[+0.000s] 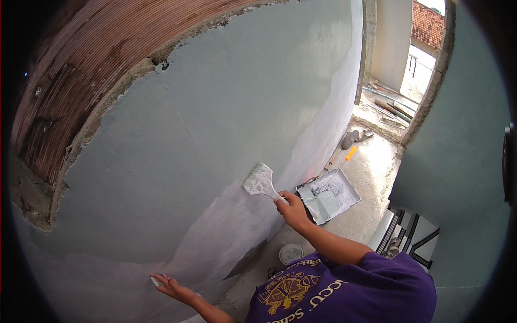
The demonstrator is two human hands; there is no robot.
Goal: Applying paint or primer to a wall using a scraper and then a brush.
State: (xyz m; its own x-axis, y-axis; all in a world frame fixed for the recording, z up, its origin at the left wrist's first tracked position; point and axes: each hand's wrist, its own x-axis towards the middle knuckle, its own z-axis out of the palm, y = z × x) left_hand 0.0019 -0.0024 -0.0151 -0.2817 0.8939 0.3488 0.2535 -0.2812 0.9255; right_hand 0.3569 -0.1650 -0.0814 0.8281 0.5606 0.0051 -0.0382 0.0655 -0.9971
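Note:
My right hand [292,209] is closed round the handle of a wide, flat paintbrush [260,179] smeared with white paint. Its bristles lie at the wall [215,107], where the grey-green coat meets a paler strip below. Down to the left, my left hand [173,289] is held at the pale lower wall with its fingers stretched out. A whitish patch shows at those fingertips; whether it is paint or a small object I cannot make out. Beyond my right hand, a paint tray [344,180] with pale grey-green paint rests on the floor.
A round paint container [291,253] stands on the floor below the tray. An orange-handled tool [351,153] and dark shoes [357,138] lie toward the doorway, with pipes [393,110] beyond. A black-and-white framed item [423,242] leans by the right wall [458,161].

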